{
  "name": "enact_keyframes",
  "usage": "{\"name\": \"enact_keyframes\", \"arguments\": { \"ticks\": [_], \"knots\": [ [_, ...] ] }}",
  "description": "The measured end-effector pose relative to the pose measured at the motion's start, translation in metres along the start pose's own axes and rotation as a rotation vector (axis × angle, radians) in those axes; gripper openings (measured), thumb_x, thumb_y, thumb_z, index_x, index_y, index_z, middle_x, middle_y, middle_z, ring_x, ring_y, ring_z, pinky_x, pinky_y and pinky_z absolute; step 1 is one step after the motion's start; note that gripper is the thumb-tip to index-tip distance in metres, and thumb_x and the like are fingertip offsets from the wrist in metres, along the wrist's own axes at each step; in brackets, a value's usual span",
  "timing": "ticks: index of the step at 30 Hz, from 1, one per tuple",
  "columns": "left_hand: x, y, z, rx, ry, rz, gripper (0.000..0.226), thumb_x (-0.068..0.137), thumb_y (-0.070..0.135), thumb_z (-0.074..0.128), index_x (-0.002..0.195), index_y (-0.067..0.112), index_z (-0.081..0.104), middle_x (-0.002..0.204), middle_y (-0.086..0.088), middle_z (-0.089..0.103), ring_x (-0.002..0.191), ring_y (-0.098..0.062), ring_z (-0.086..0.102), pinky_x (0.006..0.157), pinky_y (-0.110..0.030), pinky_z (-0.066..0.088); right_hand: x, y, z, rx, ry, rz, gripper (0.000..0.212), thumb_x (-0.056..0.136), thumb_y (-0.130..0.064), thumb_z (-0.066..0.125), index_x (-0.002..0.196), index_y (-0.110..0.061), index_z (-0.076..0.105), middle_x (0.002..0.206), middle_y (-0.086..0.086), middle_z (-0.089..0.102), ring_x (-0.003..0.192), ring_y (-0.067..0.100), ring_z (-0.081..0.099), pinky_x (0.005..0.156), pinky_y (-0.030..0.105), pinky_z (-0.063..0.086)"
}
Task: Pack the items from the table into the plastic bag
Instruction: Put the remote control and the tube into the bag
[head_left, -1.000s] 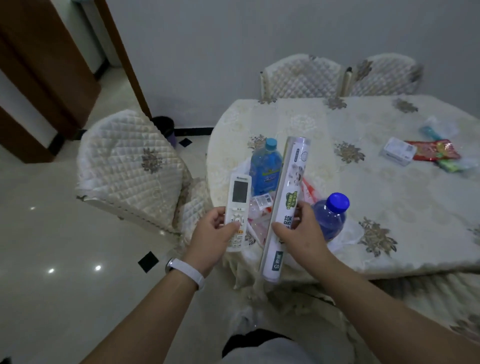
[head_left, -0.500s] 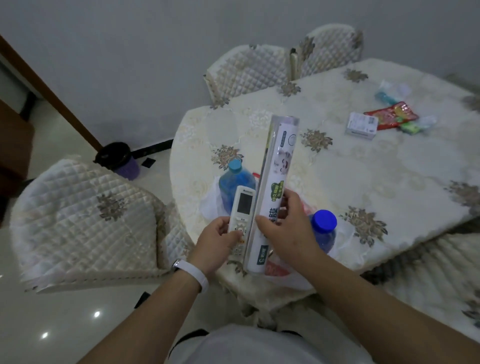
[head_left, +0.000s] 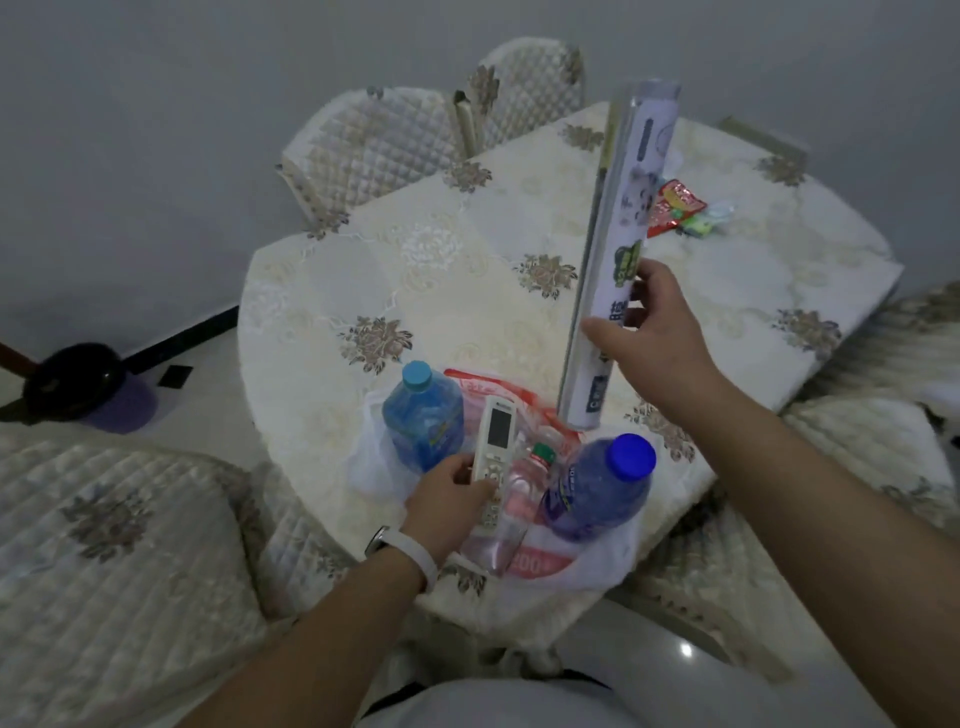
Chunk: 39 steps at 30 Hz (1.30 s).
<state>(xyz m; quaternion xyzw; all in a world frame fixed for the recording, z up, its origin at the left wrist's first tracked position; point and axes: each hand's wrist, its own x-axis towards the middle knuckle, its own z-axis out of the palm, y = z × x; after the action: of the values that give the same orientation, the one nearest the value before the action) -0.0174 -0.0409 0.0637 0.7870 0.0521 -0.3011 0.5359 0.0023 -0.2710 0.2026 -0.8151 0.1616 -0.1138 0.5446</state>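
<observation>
Head cam: the plastic bag (head_left: 371, 470) sits at the near edge of the tabletop (head_left: 441, 260), mouth open, pretty stuffed already. Inside it there's a blue bottle with a light-blue cap (head_left: 423, 423) on the left, a purple-tinted bottle with a dark blue cap (head_left: 597, 491) on the right, and a small clear bottle (head_left: 519, 486) between them, all lying over something red and printed (head_left: 537, 564).

The left hand (head_left: 447, 496), white wristband (head_left: 418, 558) on that wrist, has its fingers wrapped round the lower end of a white remote control (head_left: 497, 439), holding it over the bag between the blue bottle and the small one. The right hand (head_left: 657, 332) grips a long packaged roll (head_left: 621, 244) near its lower half. The roll is nearly upright, tilted a bit, with the bottom end just above the bag's far side.

Far side of the tabletop has a few snack packets (head_left: 675, 205). Quilted chairs (head_left: 374, 140) around, and a dark bin (head_left: 78, 384) on the floor to the left.
</observation>
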Motion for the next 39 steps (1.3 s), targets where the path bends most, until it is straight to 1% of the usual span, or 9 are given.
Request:
{"name": "enact_keyframes", "arguments": {
  "ticks": [3, 6, 12, 16, 19, 24, 32, 34, 39],
  "knots": [
    [0.01, -0.005, 0.004, 0.078, -0.001, 0.019, 0.024, 0.07, 0.052, 0.062, 0.093, 0.057, 0.064, 0.092, 0.019, 0.073, 0.09, -0.012, 0.07, 0.088, -0.046, 0.054, 0.017, 0.03, 0.002, -0.152, -0.151, 0.045, 0.059, 0.083, -0.017, 0.071, 0.134, -0.026, 0.044, 0.113, -0.005, 0.06, 0.091, 0.008, 0.063, 0.067, 0.022, 0.051],
    [0.014, -0.006, 0.007, 0.151, 0.018, 0.037, 0.02, 0.071, 0.057, 0.056, 0.091, 0.06, 0.062, 0.091, 0.019, 0.072, 0.088, -0.01, 0.069, 0.088, -0.046, 0.053, 0.028, 0.064, 0.014, -0.302, -0.359, 0.061, 0.066, 0.081, -0.018, 0.074, 0.138, -0.023, 0.043, 0.119, -0.002, 0.058, 0.087, 0.009, 0.062, 0.067, 0.024, 0.05],
    [0.005, 0.002, 0.015, 0.436, 0.136, 0.197, 0.019, 0.089, 0.035, 0.058, 0.107, 0.034, 0.065, 0.091, 0.011, 0.07, 0.079, -0.004, 0.063, 0.076, -0.037, 0.055, 0.04, 0.103, 0.043, -0.475, -0.681, 0.032, 0.066, 0.079, -0.021, 0.074, 0.138, -0.026, 0.045, 0.122, -0.003, 0.058, 0.093, 0.016, 0.061, 0.077, 0.027, 0.046],
    [0.003, -0.002, 0.013, 0.576, 0.167, 0.274, 0.033, 0.091, 0.029, 0.057, 0.124, 0.03, 0.06, 0.113, 0.004, 0.066, 0.101, -0.014, 0.059, 0.085, -0.033, 0.05, 0.044, 0.115, 0.051, -0.494, -0.794, 0.036, 0.066, 0.08, -0.021, 0.072, 0.139, -0.028, 0.043, 0.119, -0.004, 0.055, 0.096, 0.017, 0.06, 0.081, 0.029, 0.05],
    [-0.002, -0.007, 0.014, 0.667, 0.196, 0.263, 0.046, 0.092, 0.027, 0.058, 0.138, 0.023, 0.052, 0.126, -0.001, 0.06, 0.113, -0.017, 0.054, 0.093, -0.024, 0.041, 0.042, 0.12, 0.054, -0.45, -0.828, 0.039, 0.064, 0.081, -0.021, 0.071, 0.138, -0.03, 0.041, 0.113, -0.004, 0.055, 0.092, 0.017, 0.061, 0.077, 0.027, 0.05],
    [-0.009, -0.003, 0.018, 0.625, 0.258, 0.246, 0.046, 0.09, 0.023, 0.062, 0.135, 0.019, 0.054, 0.13, 0.0, 0.059, 0.118, -0.016, 0.054, 0.091, -0.015, 0.032, 0.042, 0.128, 0.045, -0.447, -0.874, 0.061, 0.063, 0.081, -0.028, 0.074, 0.135, -0.031, 0.042, 0.112, -0.004, 0.061, 0.093, 0.014, 0.063, 0.077, 0.027, 0.053],
    [-0.014, 0.001, 0.023, 0.607, 0.272, 0.254, 0.044, 0.091, 0.022, 0.06, 0.134, 0.018, 0.054, 0.129, 0.002, 0.057, 0.117, -0.012, 0.052, 0.093, -0.017, 0.035, 0.038, 0.14, 0.033, -0.507, -0.907, 0.071, 0.063, 0.079, -0.035, 0.076, 0.134, -0.026, 0.046, 0.114, -0.004, 0.062, 0.091, 0.013, 0.06, 0.075, 0.027, 0.049],
    [-0.016, 0.001, 0.024, 0.606, 0.279, 0.277, 0.044, 0.09, 0.021, 0.061, 0.134, 0.017, 0.055, 0.13, 0.002, 0.056, 0.118, -0.013, 0.052, 0.096, -0.019, 0.036, 0.034, 0.143, 0.031, -0.474, -0.875, 0.073, 0.063, 0.08, -0.038, 0.076, 0.134, -0.025, 0.046, 0.116, -0.003, 0.061, 0.092, 0.013, 0.059, 0.074, 0.025, 0.044],
    [-0.021, 0.005, 0.025, 0.618, 0.294, 0.374, 0.042, 0.088, 0.017, 0.062, 0.13, 0.015, 0.058, 0.125, 0.002, 0.058, 0.11, -0.009, 0.052, 0.091, -0.017, 0.035, 0.029, 0.151, 0.019, -0.451, -0.713, 0.073, 0.065, 0.086, -0.054, 0.064, 0.141, -0.025, 0.045, 0.128, 0.001, 0.056, 0.105, 0.017, 0.055, 0.088, 0.03, 0.044]
  ]
}}
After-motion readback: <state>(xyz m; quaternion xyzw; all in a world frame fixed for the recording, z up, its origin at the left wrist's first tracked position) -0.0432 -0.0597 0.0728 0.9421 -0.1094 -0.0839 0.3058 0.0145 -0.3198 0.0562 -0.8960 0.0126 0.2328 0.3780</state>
